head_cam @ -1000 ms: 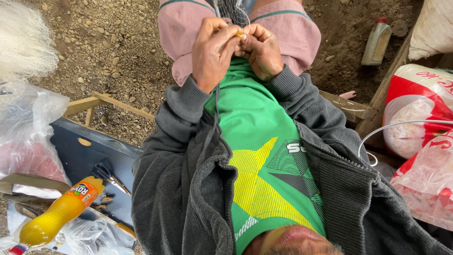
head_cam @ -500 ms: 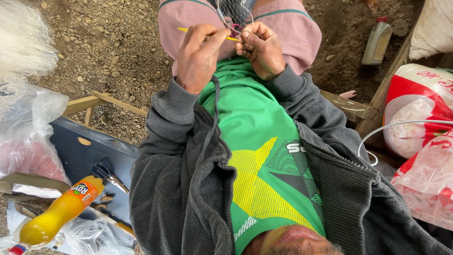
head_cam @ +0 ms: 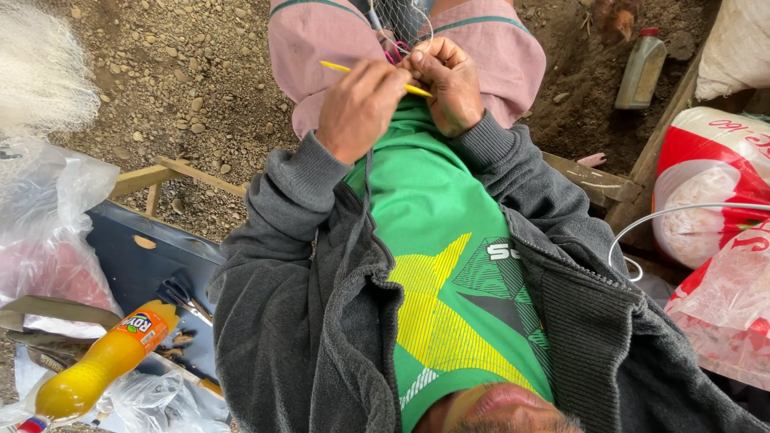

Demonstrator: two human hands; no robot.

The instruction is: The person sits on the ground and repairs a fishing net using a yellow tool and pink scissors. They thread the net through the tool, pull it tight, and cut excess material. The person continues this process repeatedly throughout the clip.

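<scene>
- Gravelly dirt ground (head_cam: 184, 72) lies beneath the seated person, with an orange soda bottle (head_cam: 100, 369) at lower left.
- Left hand (head_cam: 362, 108) is curled around a yellow needle (head_cam: 341, 68), above the lap.
- Right hand (head_cam: 449, 84) pinches thin netting (head_cam: 401, 20) just beside it.
- A grey-green bottle (head_cam: 642, 68) stands well apart, upper right.

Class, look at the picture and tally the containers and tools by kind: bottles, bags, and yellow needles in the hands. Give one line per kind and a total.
Bottles: 2, an orange drink bottle and a grey-green bottle.
Plastic bags: 3, a clear bag, a red and white bag, another red and white bag.
Yellow needles: 1, the yellow needle held by the left hand and right hand.
Total: 6
</scene>
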